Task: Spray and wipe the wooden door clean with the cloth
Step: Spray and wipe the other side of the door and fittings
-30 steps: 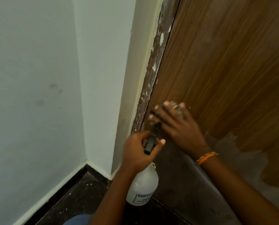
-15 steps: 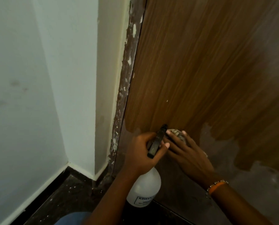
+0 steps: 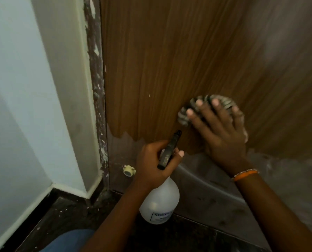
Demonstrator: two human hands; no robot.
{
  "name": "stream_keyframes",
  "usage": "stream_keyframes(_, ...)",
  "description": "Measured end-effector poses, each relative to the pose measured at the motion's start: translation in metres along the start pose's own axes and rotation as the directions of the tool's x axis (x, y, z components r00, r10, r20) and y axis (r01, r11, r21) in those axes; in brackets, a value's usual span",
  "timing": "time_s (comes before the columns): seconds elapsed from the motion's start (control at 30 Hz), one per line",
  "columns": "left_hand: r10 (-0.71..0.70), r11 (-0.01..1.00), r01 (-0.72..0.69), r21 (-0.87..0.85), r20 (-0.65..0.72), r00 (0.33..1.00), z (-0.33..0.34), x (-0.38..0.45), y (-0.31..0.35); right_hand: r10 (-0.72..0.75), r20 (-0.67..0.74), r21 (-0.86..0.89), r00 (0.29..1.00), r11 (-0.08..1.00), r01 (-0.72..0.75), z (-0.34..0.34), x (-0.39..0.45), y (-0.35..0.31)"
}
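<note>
On door, cloth under R hand, L hand w/ bottle

The white spray bottle carries a small label beginning with the letters "KI"; the rest is too blurred to read.

Left hand: curled round the neck of a spray bottle, thumb tip laid along the black trigger head, nozzle aimed up and forward.
Left forearm: rising from the bottom edge, angled up and right.
Right hand: fingers straight and spread, pressing a striped cloth flat.
Right wrist: ringed by an orange band.
Right forearm: entering from lower right.
</note>
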State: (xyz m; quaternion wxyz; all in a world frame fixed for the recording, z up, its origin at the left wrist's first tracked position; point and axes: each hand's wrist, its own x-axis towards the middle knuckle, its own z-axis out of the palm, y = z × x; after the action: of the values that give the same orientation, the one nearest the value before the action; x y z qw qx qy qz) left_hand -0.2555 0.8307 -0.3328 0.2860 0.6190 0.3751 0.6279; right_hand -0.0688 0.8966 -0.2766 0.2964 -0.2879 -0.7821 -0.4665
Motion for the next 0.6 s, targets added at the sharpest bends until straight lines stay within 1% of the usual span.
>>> stream_keyframes(0.07,0.011,1.000,-0.011,-0.007,-0.002,1.000,0.003,0.000,-0.002,-0.132,0.094,0.058,0.987,0.990,0.127,0.014,-0.043,-0.019)
stream_keyframes(0.17,0.012,1.000,-0.011,-0.010,0.026,1.000,0.008,0.000,-0.008,-0.356,0.216,0.098,0.909,0.934,0.342,0.029,-0.105,-0.037)
stream_keyframes(0.23,0.013,1.000,-0.013,-0.005,0.057,0.998,0.013,0.000,-0.013,-0.422,0.258,0.104,0.869,0.906,0.409,0.033,-0.122,-0.042)
stream_keyframes(0.33,0.014,1.000,-0.013,-0.006,0.099,0.995,0.026,0.000,-0.017,-0.462,0.276,0.099,0.843,0.886,0.454,0.033,-0.119,-0.037)
stream_keyframes(0.37,0.019,1.000,-0.016,-0.023,0.112,0.993,0.030,-0.002,-0.017,-0.431,0.279,0.076,0.858,0.901,0.428,0.028,-0.115,-0.033)
stream_keyframes(0.4,0.026,0.999,-0.021,-0.045,0.126,0.992,0.035,-0.003,-0.017,-0.359,0.261,0.044,0.896,0.932,0.361,0.022,-0.109,-0.026)
stream_keyframes(0.47,0.026,0.996,-0.011,-0.092,0.162,0.986,0.044,-0.005,-0.015,-0.142,0.177,-0.040,0.974,0.988,0.151,0.008,-0.099,-0.008)
stream_keyframes(0.5,0.019,0.994,0.001,-0.111,0.181,0.983,0.050,-0.006,-0.015,-0.019,0.125,-0.087,0.992,0.996,0.030,0.002,-0.095,0.003)
stream_keyframes(0.53,0.014,0.992,0.011,-0.125,0.198,0.980,0.056,-0.008,-0.015,0.098,0.071,-0.123,0.993,0.988,-0.088,-0.005,-0.093,0.013)
stream_keyframes(0.6,0.001,0.990,0.033,-0.138,0.241,0.970,0.070,-0.013,-0.018,0.306,-0.035,-0.155,0.952,0.939,-0.307,-0.014,-0.097,0.030)
